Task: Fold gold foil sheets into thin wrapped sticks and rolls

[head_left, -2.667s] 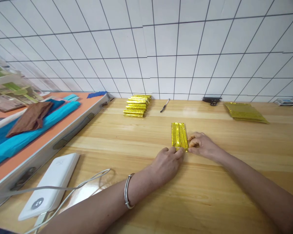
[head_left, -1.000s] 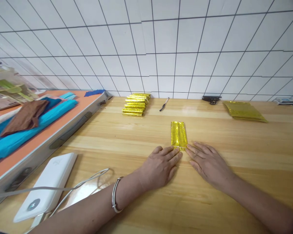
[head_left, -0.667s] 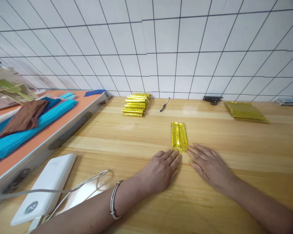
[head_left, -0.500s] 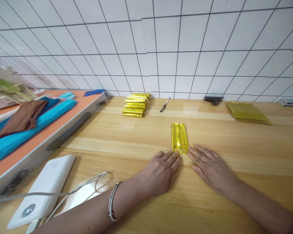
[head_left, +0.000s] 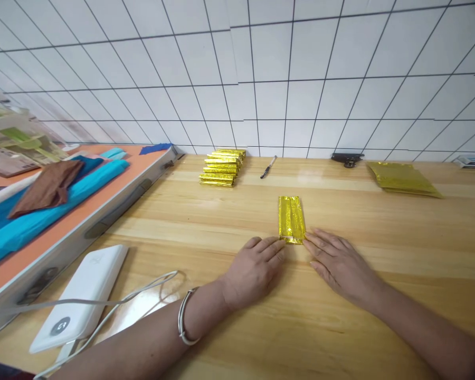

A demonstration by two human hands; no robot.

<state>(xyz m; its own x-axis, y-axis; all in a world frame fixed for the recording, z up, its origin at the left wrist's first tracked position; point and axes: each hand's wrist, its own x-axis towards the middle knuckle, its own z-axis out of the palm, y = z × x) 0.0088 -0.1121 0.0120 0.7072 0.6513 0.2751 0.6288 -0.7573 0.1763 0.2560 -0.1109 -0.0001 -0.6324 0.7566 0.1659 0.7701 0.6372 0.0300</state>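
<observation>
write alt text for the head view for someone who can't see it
Two bare hands, left hand and right hand, lie flat on a wooden table, fingertips at the near end of a folded gold foil strip. A stack of folded gold strips sits behind.

I'm in a small craft workshop: my wooden desk against a white tiled wall, stacked gold foil packets near it.

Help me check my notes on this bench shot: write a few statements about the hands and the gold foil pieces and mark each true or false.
1. Both hands lie flat on the table. True.
2. The left hand pinches the folded gold foil piece. False: its fingertips lie just short of it.
3. A stack of folded gold pieces sits near the wall. True.
4. The right hand holds the pen. False: the pen lies far off.
</observation>
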